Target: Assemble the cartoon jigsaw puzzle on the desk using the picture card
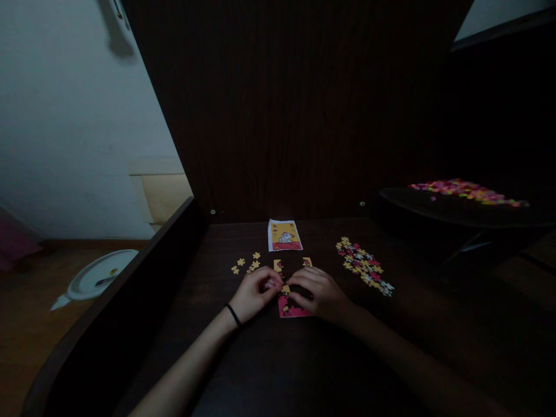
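On a dark wooden desk (269,359) my two hands meet over a partly joined red and yellow jigsaw section (290,308). My left hand (254,295), with a black band at the wrist, has its fingers curled and pinched at a small yellow piece (285,288). My right hand (319,294) lies over the section's right side, fingers bent and pressing at the same spot. A small picture card (284,235) showing the yellow and red design lies just beyond the hands.
Loose yellow pieces (246,266) lie left of the hands, and a larger heap of mixed pieces (365,266) sits to the right. A raised dark shelf (460,211) at right carries colourful pieces (464,191). A white round object (98,275) rests on the floor at left.
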